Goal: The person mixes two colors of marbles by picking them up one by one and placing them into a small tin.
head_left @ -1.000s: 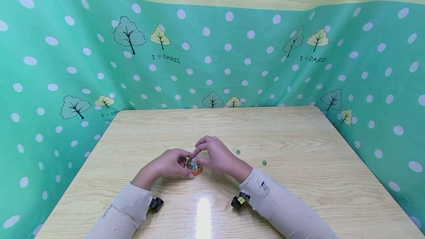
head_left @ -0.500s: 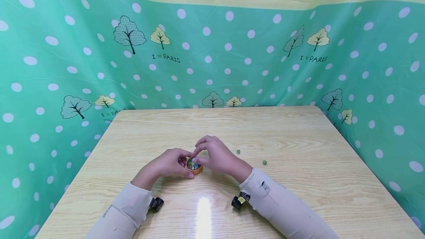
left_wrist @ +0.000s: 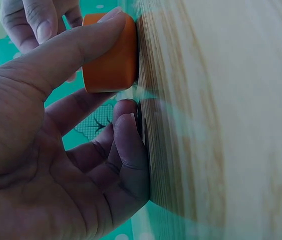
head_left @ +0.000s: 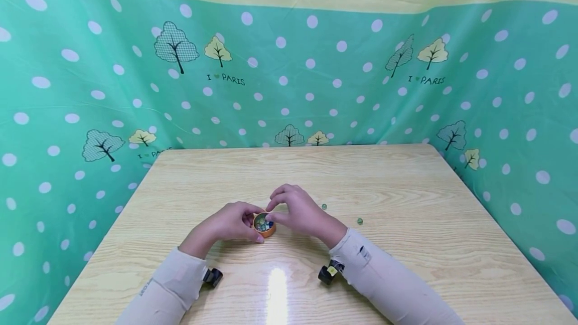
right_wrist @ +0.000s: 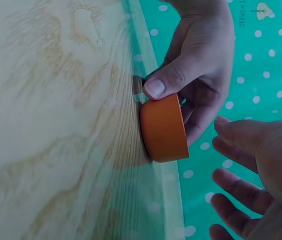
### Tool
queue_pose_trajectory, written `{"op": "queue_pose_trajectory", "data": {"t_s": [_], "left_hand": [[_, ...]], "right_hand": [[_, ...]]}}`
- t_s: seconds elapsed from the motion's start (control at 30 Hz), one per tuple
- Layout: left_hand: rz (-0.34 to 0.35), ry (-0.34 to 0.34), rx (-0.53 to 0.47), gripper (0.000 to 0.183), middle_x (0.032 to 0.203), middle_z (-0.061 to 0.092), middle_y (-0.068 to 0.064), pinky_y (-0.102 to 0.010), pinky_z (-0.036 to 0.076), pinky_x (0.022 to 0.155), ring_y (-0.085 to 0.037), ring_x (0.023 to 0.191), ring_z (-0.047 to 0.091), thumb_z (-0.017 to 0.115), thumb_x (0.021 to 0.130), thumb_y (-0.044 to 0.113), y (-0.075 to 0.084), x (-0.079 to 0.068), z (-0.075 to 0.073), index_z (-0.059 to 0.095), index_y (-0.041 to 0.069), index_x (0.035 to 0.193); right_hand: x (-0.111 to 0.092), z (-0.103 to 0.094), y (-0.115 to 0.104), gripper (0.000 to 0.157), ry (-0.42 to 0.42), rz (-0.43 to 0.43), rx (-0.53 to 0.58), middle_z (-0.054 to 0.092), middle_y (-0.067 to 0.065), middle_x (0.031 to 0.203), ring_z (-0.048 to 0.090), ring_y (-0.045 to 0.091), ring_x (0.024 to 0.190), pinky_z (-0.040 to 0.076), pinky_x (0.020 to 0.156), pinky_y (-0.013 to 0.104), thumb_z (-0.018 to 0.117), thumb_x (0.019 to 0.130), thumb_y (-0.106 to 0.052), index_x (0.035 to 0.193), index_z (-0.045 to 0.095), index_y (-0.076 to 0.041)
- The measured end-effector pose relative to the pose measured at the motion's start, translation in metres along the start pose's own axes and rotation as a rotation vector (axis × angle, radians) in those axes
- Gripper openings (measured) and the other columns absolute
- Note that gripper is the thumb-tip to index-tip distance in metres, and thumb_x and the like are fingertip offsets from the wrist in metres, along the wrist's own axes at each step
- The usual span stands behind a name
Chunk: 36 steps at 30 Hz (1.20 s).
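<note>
A small orange bowl (head_left: 268,233) stands on the wooden table, holding several glass marbles (head_left: 262,225), one of them dark blue. My left hand (head_left: 231,222) grips its side, the thumb (left_wrist: 88,42) pressed to the near wall and other fingers round the far side. Over the opposite rim hovers my right hand (head_left: 300,210). In the right wrist view, its thumb (right_wrist: 241,132) and fingers are loosely bent and apart, with nothing visible between them, just off the orange wall.
Two green marbles lie on the table right of my right hand, a farther one (head_left: 324,206) and a nearer one (head_left: 359,221). A green dotted curtain (head_left: 289,99) hangs behind the table's far edge. Each wrist wears a small black camera.
My right hand has drawn slightly right, away from the bowl's middle, so more marbles show inside, including the blue one. The left hand and bowl stay in place.
</note>
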<state>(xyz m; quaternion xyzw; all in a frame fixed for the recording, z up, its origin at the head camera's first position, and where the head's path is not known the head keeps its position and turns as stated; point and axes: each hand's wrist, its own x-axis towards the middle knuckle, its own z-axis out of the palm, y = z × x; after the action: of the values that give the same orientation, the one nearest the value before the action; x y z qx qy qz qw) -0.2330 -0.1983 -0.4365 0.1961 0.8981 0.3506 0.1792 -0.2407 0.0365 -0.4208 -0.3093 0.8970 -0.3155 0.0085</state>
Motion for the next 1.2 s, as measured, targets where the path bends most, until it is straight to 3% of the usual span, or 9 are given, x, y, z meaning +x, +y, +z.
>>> {"op": "queue_pose_trajectory", "data": {"t_s": [0.63,1.2], "left_hand": [[-0.022,-0.001,0.009,0.056,0.089,0.068,0.001,-0.029,0.05,0.069,-0.016,0.077,0.058,0.096,0.072,0.033,0.004,0.0,0.0,0.074,0.02,0.122],[-0.042,0.023,0.006,0.059,0.091,0.067,0.0,-0.031,0.049,0.07,-0.017,0.08,0.057,0.097,0.07,0.032,0.005,-0.001,0.001,0.074,0.022,0.123]], "right_hand": [[-0.01,-0.007,0.014,0.016,0.017,0.004,-0.005,0.065,-0.003,0.123,0.057,0.022,0.12,0.047,0.106,0.045,0.081,0.092,-0.033,0.101,0.081,-0.021],[-0.026,-0.021,0.034,0.016,0.062,0.081,0.011,0.064,-0.003,0.123,0.057,0.025,0.123,0.046,0.108,0.049,0.082,0.091,-0.031,0.101,0.08,-0.019]]}}
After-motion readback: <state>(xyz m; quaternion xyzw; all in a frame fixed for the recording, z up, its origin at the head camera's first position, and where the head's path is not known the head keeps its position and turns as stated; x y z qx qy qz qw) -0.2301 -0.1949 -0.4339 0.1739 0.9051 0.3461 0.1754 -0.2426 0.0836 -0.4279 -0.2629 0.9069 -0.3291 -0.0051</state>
